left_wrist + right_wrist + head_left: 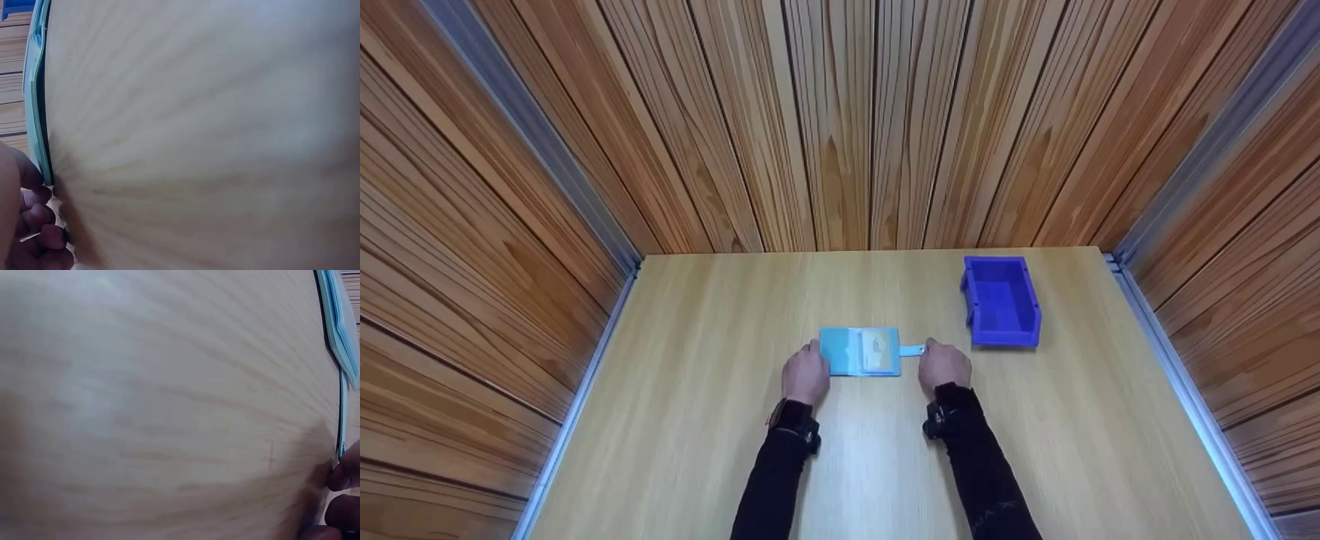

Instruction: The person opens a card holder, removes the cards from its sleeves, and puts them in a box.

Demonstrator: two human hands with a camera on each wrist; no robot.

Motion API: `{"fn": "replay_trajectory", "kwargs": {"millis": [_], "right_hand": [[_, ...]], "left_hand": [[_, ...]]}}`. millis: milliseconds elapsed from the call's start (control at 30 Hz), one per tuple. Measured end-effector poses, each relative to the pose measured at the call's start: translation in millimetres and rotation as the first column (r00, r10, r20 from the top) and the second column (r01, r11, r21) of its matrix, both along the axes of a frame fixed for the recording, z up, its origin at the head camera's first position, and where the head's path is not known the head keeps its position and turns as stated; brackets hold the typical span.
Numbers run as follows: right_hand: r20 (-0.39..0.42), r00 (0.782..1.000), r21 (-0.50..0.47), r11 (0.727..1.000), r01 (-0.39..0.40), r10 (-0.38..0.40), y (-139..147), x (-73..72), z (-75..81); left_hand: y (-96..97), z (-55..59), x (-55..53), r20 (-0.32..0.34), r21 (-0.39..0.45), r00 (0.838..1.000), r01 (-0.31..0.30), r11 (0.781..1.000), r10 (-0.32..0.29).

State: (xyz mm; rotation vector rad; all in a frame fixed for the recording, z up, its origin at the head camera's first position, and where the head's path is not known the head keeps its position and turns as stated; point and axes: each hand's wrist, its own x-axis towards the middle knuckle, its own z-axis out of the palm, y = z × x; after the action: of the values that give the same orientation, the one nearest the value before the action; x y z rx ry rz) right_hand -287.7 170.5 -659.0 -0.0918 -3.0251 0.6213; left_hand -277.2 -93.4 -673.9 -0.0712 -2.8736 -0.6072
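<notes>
A light blue card holder (838,351) lies opened out flat on the table, with clear card sleeves (877,351) on its right half. Its narrow snap strap (911,350) sticks out to the right. My left hand (805,373) pinches the left cover at its outer edge; in the left wrist view the edge of the card holder (37,124) runs into the thumb and curled fingers. On the other side, my right hand (943,366) pinches the strap's end between thumb and finger. The right wrist view shows the strap (343,410) stretched straight from the cover.
A blue-purple plastic bin (1006,337) stands at the back right of the wooden table (697,420). Wood-plank walls (840,150) rise behind and at both sides, with metal rails (1177,360) along the table's side edges.
</notes>
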Motion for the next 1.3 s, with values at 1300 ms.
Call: {"fn": "replay_trajectory", "kwargs": {"millis": [1300], "right_hand": [[0.145,0.926,0.007,0.936,-0.352,0.348,-23.3,-9.8,2.1]], "left_hand": [[59.0,16.6,-19.3,0.193,0.209,0.978,0.038,0.977,-0.079]]}}
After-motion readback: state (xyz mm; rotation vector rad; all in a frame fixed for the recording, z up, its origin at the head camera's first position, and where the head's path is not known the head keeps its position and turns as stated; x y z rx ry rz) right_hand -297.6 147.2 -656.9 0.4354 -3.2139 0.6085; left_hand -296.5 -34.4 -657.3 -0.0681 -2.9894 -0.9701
